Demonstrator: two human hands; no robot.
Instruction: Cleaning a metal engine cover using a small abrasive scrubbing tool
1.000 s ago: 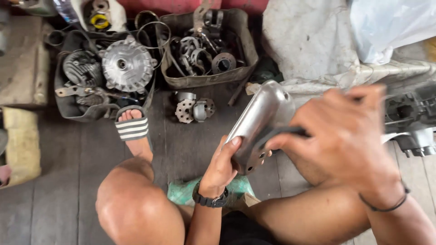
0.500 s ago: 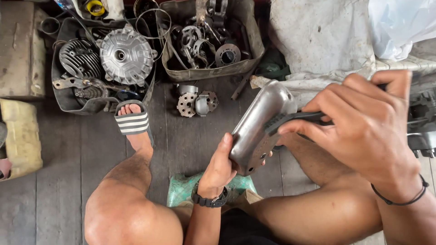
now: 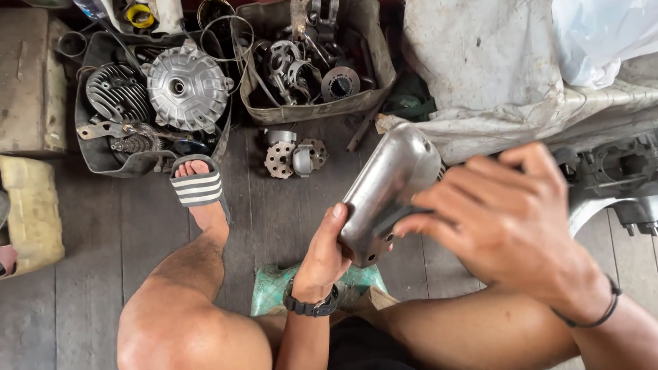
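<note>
- The left hand (image 3: 323, 255), wrist upright with a black watch (image 3: 310, 305), wraps around the lower end of a rounded, dull-silver metal engine cover (image 3: 386, 193), thumb pressed up its side.
- The right hand (image 3: 504, 220) reaches across from the right, fingers (image 3: 439, 220) curled shut on a dark flat strip (image 3: 384, 218) pressed against the cover's smooth curved face.
- The cover is held tilted above the grey wooden plank floor (image 3: 89, 288), between the knees.
- Beyond it lie a small perforated metal gear part (image 3: 295, 154) and a tray (image 3: 96, 156) holding a finned hub (image 3: 184, 85).
</note>
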